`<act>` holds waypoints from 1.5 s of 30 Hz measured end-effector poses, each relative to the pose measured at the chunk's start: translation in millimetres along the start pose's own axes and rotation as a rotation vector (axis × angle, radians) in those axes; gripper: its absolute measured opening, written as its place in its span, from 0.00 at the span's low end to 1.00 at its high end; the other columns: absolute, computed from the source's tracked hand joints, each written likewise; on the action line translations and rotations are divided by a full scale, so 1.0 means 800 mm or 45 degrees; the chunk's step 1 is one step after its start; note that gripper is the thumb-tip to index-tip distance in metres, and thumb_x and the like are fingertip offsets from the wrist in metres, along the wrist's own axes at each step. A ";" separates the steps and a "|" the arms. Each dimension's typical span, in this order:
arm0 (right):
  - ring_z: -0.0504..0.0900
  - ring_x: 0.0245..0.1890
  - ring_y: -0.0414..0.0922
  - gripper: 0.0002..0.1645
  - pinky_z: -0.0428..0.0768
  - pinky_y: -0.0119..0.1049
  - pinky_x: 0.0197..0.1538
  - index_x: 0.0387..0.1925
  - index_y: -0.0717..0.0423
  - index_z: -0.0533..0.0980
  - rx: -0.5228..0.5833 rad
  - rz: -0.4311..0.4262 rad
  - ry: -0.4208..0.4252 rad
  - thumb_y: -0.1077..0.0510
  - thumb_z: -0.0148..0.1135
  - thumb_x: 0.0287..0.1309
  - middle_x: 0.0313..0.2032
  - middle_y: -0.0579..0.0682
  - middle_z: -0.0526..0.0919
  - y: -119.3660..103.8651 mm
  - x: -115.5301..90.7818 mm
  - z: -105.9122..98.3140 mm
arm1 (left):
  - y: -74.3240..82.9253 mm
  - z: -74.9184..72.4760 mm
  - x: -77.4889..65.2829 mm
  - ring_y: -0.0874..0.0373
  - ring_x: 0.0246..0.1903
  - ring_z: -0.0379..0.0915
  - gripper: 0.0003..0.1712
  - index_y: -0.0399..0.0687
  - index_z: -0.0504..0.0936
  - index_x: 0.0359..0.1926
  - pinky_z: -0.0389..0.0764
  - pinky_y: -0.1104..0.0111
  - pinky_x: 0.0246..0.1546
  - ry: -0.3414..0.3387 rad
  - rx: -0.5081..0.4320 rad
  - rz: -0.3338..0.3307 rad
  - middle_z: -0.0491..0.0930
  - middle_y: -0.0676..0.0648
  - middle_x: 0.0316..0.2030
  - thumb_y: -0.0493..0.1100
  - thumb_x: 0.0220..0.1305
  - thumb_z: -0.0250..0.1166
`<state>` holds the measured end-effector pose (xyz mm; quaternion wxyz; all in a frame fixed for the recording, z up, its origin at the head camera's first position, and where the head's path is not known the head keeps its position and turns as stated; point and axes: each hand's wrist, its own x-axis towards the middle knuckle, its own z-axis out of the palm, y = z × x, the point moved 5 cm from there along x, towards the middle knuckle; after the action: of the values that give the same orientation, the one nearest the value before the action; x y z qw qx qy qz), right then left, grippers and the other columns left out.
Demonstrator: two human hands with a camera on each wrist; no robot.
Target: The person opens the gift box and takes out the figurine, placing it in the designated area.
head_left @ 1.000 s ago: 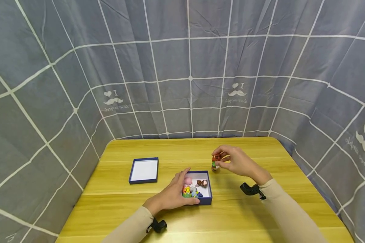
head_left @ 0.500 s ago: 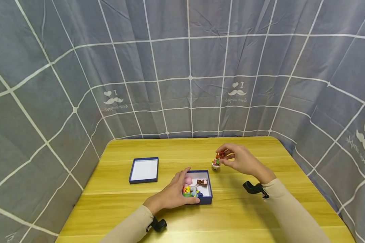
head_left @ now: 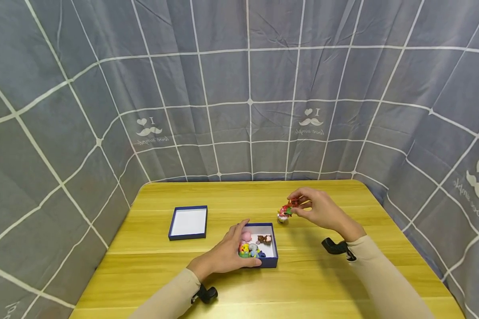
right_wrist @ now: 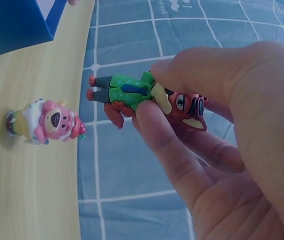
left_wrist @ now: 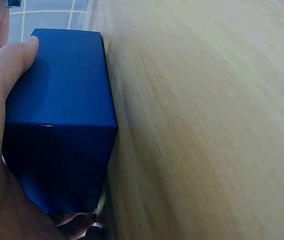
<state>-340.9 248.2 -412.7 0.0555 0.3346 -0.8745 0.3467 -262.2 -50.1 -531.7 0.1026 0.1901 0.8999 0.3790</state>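
Observation:
My left hand (head_left: 223,253) grips a shallow blue box (head_left: 269,262) by its left corner, with the thumb along the near wall. In the left wrist view the thumb lies against the blue box (left_wrist: 67,80). Inside are several small figurines, among them a pink one (head_left: 246,237), a yellow one (head_left: 245,249) and a brown bear (head_left: 265,239). My right hand (head_left: 323,213) pinches a fox figurine (right_wrist: 127,92) in a green shirt between thumb and fingers, above the table. Beside it a pink bear figurine (right_wrist: 54,122) with a red cap stands on the table, apart from the fox.
A blue-rimmed box lid (head_left: 188,222) with a white inside lies on the left of the wooden table (head_left: 151,274). A grey curtain (head_left: 223,88) with white grid lines surrounds the table's back and sides.
My right hand has moved a little to the right with the fox figurine, and more of the pink bear figurine now shows. The left hand stays on the box.

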 end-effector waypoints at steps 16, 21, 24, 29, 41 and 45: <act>0.96 0.52 0.54 0.17 0.96 0.50 0.58 0.60 0.57 0.87 -0.035 0.035 -0.002 0.67 0.79 0.74 0.54 0.54 0.95 0.021 -0.005 -0.009 | -0.001 0.000 0.000 0.36 0.85 0.68 0.77 0.68 0.42 0.98 0.75 0.34 0.82 -0.004 -0.009 -0.003 0.60 0.35 0.90 0.79 0.64 0.81; 0.96 0.52 0.54 0.17 0.96 0.50 0.57 0.60 0.58 0.87 -0.044 0.056 -0.002 0.67 0.79 0.74 0.54 0.54 0.95 0.031 -0.006 -0.009 | -0.001 0.000 -0.001 0.37 0.86 0.67 0.77 0.68 0.42 0.98 0.75 0.35 0.83 -0.009 -0.015 -0.012 0.60 0.36 0.90 0.79 0.65 0.80; 0.96 0.52 0.55 0.17 0.96 0.49 0.57 0.60 0.59 0.87 -0.044 0.060 0.001 0.68 0.79 0.74 0.54 0.55 0.95 0.036 -0.007 -0.008 | -0.001 0.001 -0.001 0.37 0.86 0.67 0.77 0.66 0.42 0.98 0.75 0.34 0.82 -0.010 -0.014 -0.011 0.60 0.35 0.90 0.79 0.65 0.80; 0.97 0.52 0.56 0.17 0.96 0.49 0.56 0.59 0.60 0.87 -0.045 0.058 -0.004 0.68 0.79 0.73 0.54 0.56 0.95 0.044 -0.007 -0.004 | -0.001 0.000 -0.001 0.36 0.86 0.67 0.77 0.65 0.42 0.98 0.75 0.34 0.83 -0.017 -0.011 -0.018 0.59 0.34 0.90 0.79 0.65 0.80; 0.96 0.52 0.56 0.17 0.96 0.49 0.55 0.58 0.58 0.88 -0.027 0.089 0.012 0.69 0.80 0.72 0.52 0.56 0.95 0.063 -0.009 0.000 | 0.002 -0.003 -0.001 0.33 0.85 0.68 0.78 0.61 0.43 0.98 0.75 0.32 0.81 -0.012 -0.006 -0.004 0.60 0.31 0.89 0.78 0.65 0.80; 0.96 0.52 0.56 0.16 0.96 0.50 0.55 0.57 0.59 0.88 -0.011 0.110 0.006 0.69 0.79 0.73 0.52 0.56 0.95 0.069 -0.012 0.003 | 0.001 -0.001 -0.001 0.32 0.87 0.66 0.78 0.62 0.42 0.98 0.74 0.31 0.82 -0.019 -0.009 -0.010 0.59 0.32 0.90 0.78 0.65 0.81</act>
<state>-367.4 281.2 -448.9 0.0439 0.2956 -0.8894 0.3459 -261.5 -50.7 -530.4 0.1116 0.1889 0.8984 0.3804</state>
